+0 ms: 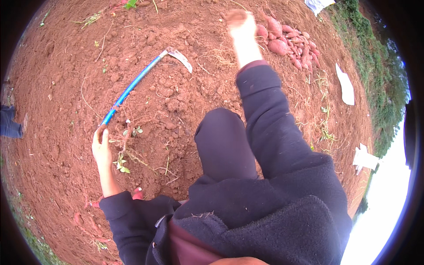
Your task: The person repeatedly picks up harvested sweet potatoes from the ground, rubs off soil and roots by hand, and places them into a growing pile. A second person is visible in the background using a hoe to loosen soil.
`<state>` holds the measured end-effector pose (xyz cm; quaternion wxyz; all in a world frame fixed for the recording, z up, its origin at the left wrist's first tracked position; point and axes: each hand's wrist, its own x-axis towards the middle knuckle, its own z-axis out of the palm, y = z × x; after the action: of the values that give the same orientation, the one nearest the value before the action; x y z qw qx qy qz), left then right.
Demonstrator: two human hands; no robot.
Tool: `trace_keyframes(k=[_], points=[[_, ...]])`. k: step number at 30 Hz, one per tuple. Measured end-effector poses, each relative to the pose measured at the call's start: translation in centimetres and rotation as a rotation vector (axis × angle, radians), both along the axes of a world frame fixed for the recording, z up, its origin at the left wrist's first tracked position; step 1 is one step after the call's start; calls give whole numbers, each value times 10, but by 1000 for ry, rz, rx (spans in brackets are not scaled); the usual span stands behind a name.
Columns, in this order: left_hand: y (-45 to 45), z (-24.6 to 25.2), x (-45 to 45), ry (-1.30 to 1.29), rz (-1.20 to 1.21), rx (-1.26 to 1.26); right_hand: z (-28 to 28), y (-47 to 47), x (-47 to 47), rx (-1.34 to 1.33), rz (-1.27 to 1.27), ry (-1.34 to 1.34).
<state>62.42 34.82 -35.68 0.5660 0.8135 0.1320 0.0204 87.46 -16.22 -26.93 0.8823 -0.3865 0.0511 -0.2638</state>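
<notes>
My left hand (pixel 101 140) is at the lower end of a blue-handled sickle (pixel 131 86), its thumb and fingers around the handle tip. The sickle lies across the red soil, its curved metal blade pointing up and to the right. Just right of this hand is an uprooted stem with small green leaves (pixel 126 132). Stretched out at the top, my right hand (pixel 239 20) is blurred and overexposed, so its fingers and anything in them cannot be made out. Beside it on the right lies a pile of red-skinned sweet potatoes (pixel 279 47).
Loose red soil with clods and dry roots (pixel 220 56) surrounds me. More sweet potatoes (pixel 94 225) lie at the lower left. White sacks or sheets (pixel 345 85) are on the right, near green bushes (pixel 381 73). Another person's trousered leg (pixel 11 122) shows at the left edge.
</notes>
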Motion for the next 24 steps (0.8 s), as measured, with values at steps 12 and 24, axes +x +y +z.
trace_keyframes(k=[12, 24], points=[[-22, 38, -3, -81, 151, -154, -34, 333, -171, -375, 998, 473], [-38, 5, 2, -433, 74, 55, -27, 383, -234, 151, 1197, 580]])
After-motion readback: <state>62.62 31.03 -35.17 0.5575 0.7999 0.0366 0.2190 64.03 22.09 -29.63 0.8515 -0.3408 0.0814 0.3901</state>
